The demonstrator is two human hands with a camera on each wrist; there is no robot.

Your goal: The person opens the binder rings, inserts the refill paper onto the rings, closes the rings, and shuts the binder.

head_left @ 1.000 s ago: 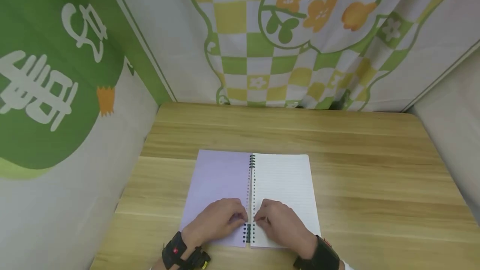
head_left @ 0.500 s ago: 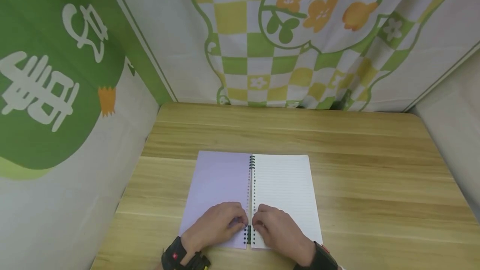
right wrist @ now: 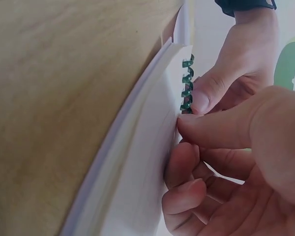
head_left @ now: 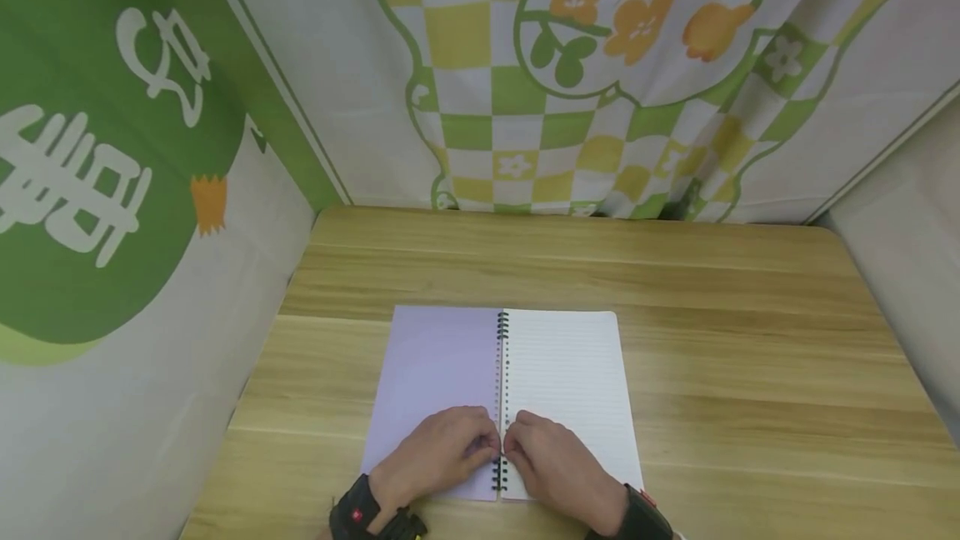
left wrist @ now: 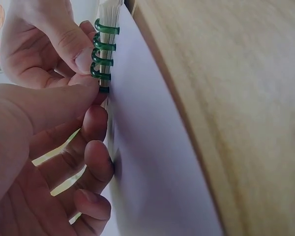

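Note:
A ring-bound notebook lies spread on the table, its plain purple side (head_left: 438, 365) on the left and a white lined page (head_left: 566, 373) on the right. My left hand (head_left: 446, 448) pinches the lower part of the green binding rings (left wrist: 103, 44) between thumb and forefinger, other fingers loosely curled. Facing it across the spine, my right hand (head_left: 558, 465) pinches the same rings at the page's holed edge. In the right wrist view both thumbs meet at the rings (right wrist: 187, 88). More green rings (head_left: 502, 325) join the two sides at the top; between the ring groups only holes show.
The wooden table (head_left: 750, 340) extends around the notebook. A patterned curtain (head_left: 465, 90) hangs behind its far edge, and a green-and-white cloth (head_left: 172, 215) stands along the left. Dark straps circle both wrists.
The gap between the notebook's two sides has narrowed at the lower spine, the rings now bridging it. Both hands have shifted slightly toward me, and their fingertips are closer together.

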